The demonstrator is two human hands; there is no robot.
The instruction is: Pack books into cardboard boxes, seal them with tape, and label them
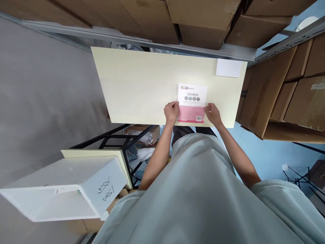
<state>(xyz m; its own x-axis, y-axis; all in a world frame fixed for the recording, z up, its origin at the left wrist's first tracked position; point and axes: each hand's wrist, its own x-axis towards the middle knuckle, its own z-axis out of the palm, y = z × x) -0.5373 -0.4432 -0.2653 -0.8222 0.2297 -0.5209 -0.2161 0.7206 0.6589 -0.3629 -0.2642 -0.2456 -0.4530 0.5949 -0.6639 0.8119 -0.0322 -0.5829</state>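
Observation:
A book (192, 113) with a white and pink back cover lies flat on the pale tabletop (142, 88), near its front edge. Printed on the cover are Chinese characters, a row of small round pictures and a barcode. My left hand (171, 111) is closed, with thumb and fingertips at the book's left edge. At the right edge, my right hand (212, 114) is closed in a pinch. A thin pale line shows by its fingertips; whether it is part of the book is too small to tell.
A white stack of paper or a box (229, 68) sits at the table's back right corner. Cardboard boxes (203, 17) fill the metal shelf behind, and more boxes (299, 98) stand at right. An open white foam box (104, 186) is at lower left, near a grey wall (45, 88).

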